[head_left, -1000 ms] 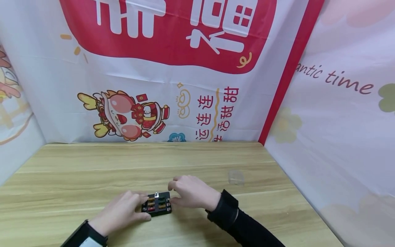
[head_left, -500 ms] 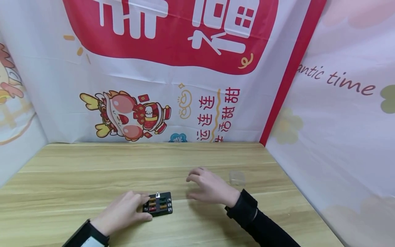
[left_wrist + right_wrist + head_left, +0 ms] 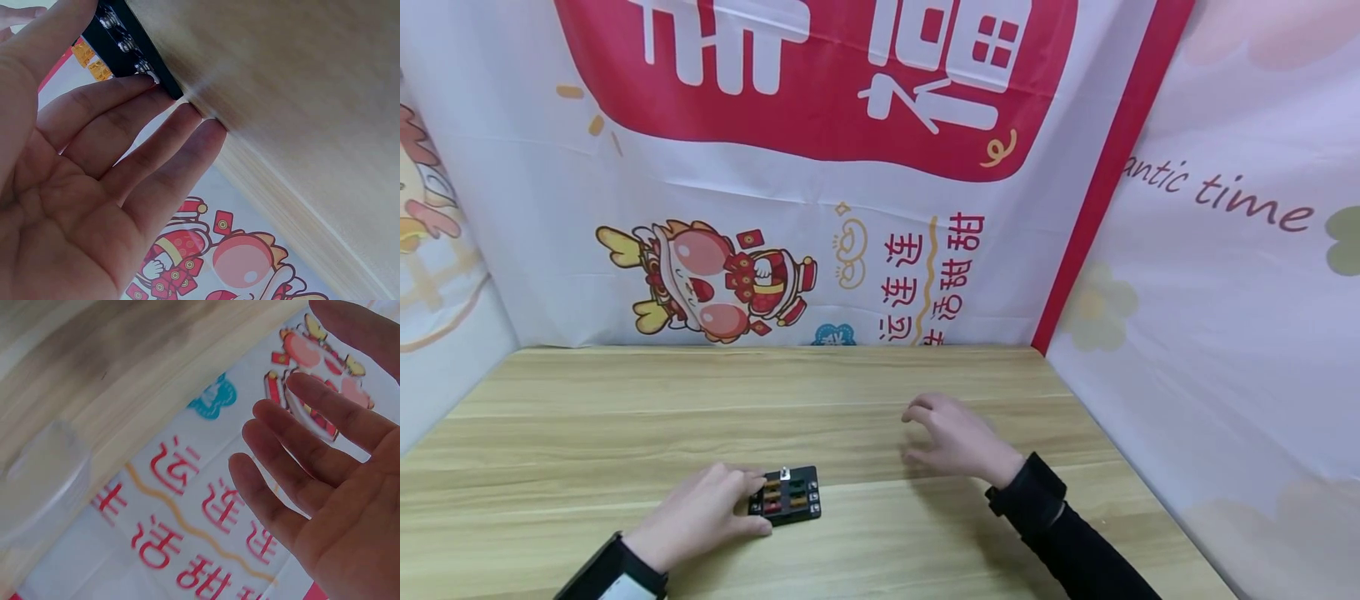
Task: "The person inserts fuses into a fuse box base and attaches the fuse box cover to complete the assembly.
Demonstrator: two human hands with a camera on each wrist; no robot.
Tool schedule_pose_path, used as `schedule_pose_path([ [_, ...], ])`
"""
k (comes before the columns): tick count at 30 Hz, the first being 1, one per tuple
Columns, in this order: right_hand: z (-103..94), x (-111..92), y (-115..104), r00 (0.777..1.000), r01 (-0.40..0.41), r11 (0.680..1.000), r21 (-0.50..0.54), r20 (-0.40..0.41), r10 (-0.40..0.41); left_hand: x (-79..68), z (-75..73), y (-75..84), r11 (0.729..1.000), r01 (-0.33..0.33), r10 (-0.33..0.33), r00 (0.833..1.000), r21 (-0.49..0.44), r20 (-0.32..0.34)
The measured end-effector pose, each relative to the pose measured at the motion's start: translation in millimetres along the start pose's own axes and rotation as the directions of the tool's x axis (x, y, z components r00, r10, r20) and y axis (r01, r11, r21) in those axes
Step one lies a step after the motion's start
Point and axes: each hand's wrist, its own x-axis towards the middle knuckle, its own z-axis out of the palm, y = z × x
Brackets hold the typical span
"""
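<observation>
A small black fuse block point(image 3: 806, 495) lies flat on the wooden table, with red, orange and green blade fuses and metal screw terminals along its sides. My left hand point(image 3: 703, 514) holds its left end, thumb at the near edge and fingers at the far side. The left wrist view shows the block's screws point(image 3: 127, 42) close to the fingertips. To the right, my right hand point(image 3: 958, 439) hovers over the table with nothing in it, fingers loosely bent. A clear plastic cover point(image 3: 47, 481) appears near that hand in the right wrist view; in the head view the hand hides it.
The wooden table point(image 3: 647, 425) runs back to a white and red printed cloth point(image 3: 820, 179). Another printed cloth point(image 3: 1210, 317) hangs along the right side, and one more stands at the left.
My right hand has left the fuse block's right side and moved right and away, over where the clear cover lay. The left hand has kept its hold on the block.
</observation>
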Motion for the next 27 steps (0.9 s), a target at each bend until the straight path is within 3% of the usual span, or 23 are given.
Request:
schedule_pose_path([
  [9,-11.9,-16.4,35.5,0.988,-0.144,0.99,0.007,0.052,0.144,1.0,0.2,-1.7,1.0,-0.01,0.01,1.0,-0.014,0.007],
  [19,-20.8,-28.6,58.8,0.932,-0.323,0.946,0.014,0.177,0.316,0.4,0.0,-0.7,1.0,0.003,-0.003,1.0,-0.002,0.009],
  [27,-20.8,-36.0,76.4,0.894,-0.396,0.917,0.037,0.241,0.377,0.4,-0.5,1.1,1.0,-0.004,0.004,1.0,0.004,-0.008],
])
